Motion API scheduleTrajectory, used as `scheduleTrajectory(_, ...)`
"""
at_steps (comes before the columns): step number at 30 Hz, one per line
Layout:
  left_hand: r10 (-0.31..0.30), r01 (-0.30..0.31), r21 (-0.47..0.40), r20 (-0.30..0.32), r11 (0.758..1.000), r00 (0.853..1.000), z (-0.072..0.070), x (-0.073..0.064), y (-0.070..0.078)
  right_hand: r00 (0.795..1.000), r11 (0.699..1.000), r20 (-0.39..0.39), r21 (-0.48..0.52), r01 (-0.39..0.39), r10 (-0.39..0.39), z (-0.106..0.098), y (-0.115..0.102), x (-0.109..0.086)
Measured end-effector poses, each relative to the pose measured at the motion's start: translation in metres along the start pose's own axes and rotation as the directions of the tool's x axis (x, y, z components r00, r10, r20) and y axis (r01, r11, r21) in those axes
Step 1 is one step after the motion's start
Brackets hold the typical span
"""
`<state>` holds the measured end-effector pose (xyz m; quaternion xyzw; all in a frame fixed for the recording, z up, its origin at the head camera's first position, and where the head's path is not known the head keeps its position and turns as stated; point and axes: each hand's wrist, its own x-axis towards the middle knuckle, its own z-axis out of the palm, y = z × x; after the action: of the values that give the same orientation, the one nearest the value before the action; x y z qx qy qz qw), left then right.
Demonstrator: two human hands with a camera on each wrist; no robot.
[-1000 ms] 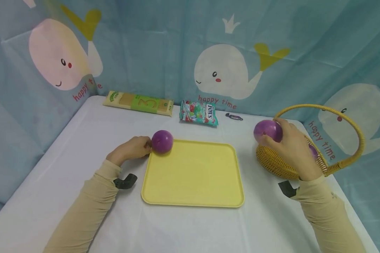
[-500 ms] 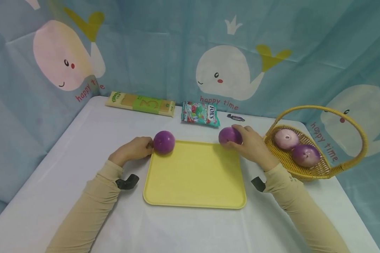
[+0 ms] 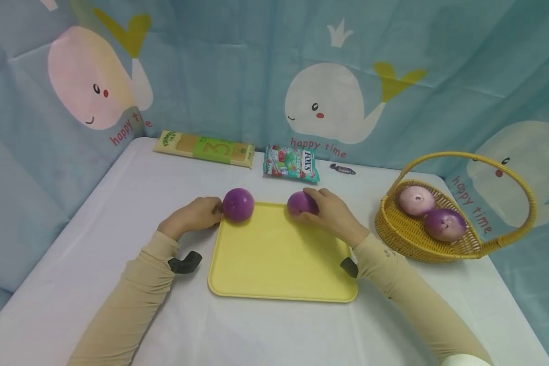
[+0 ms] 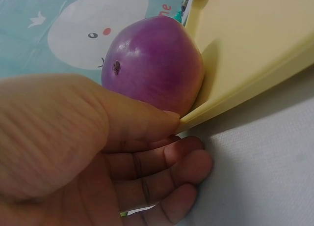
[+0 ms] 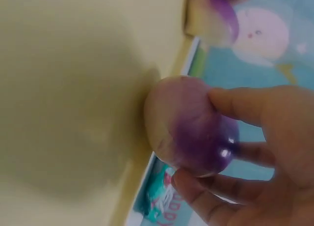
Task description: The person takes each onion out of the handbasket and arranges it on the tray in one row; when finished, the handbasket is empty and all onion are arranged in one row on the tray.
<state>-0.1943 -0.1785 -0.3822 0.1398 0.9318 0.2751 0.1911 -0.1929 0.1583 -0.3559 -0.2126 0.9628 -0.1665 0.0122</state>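
Observation:
A yellow tray (image 3: 283, 264) lies on the white table. My left hand (image 3: 201, 213) pinches its rim near the far left corner; in the left wrist view the thumb lies along the rim, with curled fingers below. Right by that thumb, a round purple vegetable (image 4: 154, 64) with a small brown stem scar sits in the corner. My right hand (image 3: 334, 213) grips a second round vegetable (image 5: 191, 125), purple above and cream below, between thumb and fingers. It is close over the tray's far edge, to the right of the first.
At right stands a wicker basket (image 3: 407, 249) with a high handle, holding a pale pink vegetable (image 3: 416, 201) and a purple one (image 3: 445, 224). Along the back lie a noodle pack (image 3: 206, 149), a green Fox's candy bag (image 3: 291, 163) and a small wrapped candy (image 3: 343, 169).
My right hand has carried its purple vegetable left from above the basket to the tray's far edge. The left hand stays at the tray corner.

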Motion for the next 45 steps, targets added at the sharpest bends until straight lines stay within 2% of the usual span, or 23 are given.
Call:
scheduleTrajectory(13, 0.013, -0.013, 0.003, -0.001, 1.000, 1.000, 0.000, 0.000, -0.002, 0.996, 0.999, 0.074, 0.001, 0.050, -0.050, 0.009, -0.029, 0.014)
scheduleTrajectory(24, 0.008, -0.008, 0.000, 0.004, 1.000, 1.000, 0.000, 0.000, -0.003, 0.990, 0.993, 0.087, -0.010, 0.114, -0.113, 0.018, -0.042, 0.027)
scheduleTrajectory(45, 0.025, -0.025, 0.013, -0.007, 1.000, 1.000, -0.001, 0.001, -0.003, 0.991, 0.995, 0.089, 0.040, 0.093, -0.096, 0.024, -0.049, 0.031)
